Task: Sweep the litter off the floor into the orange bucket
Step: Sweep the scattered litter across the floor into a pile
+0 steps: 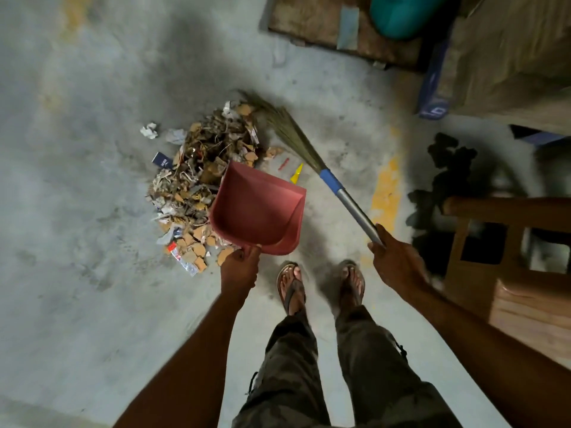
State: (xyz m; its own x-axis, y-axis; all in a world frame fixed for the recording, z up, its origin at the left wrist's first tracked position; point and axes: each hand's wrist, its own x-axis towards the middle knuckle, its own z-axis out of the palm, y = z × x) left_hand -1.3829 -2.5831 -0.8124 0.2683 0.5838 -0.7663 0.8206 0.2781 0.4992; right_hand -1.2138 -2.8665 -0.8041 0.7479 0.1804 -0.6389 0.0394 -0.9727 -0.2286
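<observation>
Light, loose paper-and-cardboard litter (197, 168) lies heaped on the concrete floor (92, 211) beside the stiff red plastic dustpan (256, 208), which the left grip (239, 268) holds by its rear, while the right grip (397, 262) clasps the grass broom's metal handle (352, 205).

storeroom | bare concrete floor (92, 273) | stacked cardboard boxes (509, 50) | wooden pallet (309, 23)

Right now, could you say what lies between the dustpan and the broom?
The head view shows a yellow scrap and a small red scrap there.
</observation>
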